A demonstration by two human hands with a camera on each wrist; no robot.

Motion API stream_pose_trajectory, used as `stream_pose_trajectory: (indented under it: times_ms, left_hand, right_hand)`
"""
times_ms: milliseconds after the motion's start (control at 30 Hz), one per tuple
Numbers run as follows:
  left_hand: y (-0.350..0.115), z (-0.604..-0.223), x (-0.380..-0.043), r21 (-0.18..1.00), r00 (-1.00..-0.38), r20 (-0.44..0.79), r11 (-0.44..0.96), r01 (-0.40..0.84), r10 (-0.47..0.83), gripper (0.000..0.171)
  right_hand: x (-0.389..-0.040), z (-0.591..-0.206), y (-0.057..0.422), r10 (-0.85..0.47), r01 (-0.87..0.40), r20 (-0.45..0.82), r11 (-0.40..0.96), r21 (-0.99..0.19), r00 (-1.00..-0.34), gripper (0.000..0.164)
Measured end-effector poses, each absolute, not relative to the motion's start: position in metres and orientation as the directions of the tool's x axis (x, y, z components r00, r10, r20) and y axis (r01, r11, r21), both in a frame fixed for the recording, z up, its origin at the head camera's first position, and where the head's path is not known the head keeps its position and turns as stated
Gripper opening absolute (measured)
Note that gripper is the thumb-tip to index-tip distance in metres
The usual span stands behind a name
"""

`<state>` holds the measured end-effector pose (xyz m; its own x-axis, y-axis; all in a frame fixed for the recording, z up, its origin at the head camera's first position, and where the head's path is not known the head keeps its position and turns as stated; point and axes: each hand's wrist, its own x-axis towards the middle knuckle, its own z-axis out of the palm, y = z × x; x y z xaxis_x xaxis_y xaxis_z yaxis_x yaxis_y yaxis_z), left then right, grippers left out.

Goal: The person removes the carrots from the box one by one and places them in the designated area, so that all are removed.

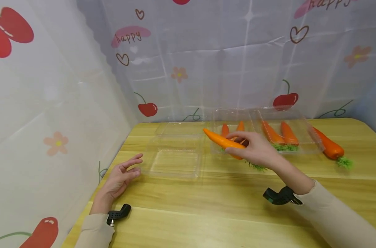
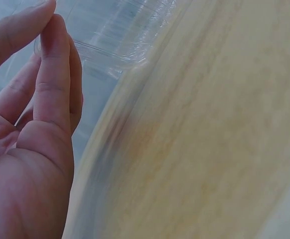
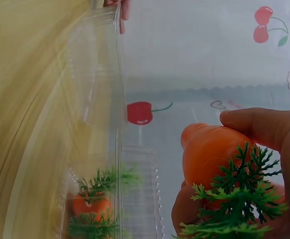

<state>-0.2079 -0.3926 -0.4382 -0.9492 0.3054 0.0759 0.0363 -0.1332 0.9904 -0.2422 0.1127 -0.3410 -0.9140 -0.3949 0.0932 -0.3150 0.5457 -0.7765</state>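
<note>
In the head view my right hand (image 1: 257, 148) grips an orange carrot (image 1: 219, 139) with its pointed tip toward the left, above the table. The right wrist view shows the thick end of this carrot (image 3: 210, 154) and its green leafy top (image 3: 234, 204), between thumb and fingers. My left hand (image 1: 117, 181) is at the left side of a clear plastic box (image 1: 175, 175) with its lid (image 1: 180, 129) folded back. Its fingers are extended and loosely bent, close to the box edge; whether they touch it I cannot tell.
Behind my right hand stands a clear box (image 1: 215, 146) with carrots in it. To its right, another clear box (image 1: 312, 150) holds two carrots (image 1: 288, 132). A loose carrot (image 1: 332, 148) lies on the wooden table (image 1: 188, 213) at the far right. A printed curtain (image 1: 206, 69) hangs behind.
</note>
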Motion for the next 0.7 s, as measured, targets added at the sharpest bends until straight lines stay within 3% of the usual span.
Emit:
stream_pose_trajectory:
  times_ms: [700]
  left_hand:
    - [-0.39,-0.44,-0.206,0.992,-0.95,0.08,-0.122,0.045,0.301,0.05]
  right_hand:
    - [-0.228,-0.351,0.182,-0.272,-0.285,0.132,0.663,-0.692,-0.953,0.051]
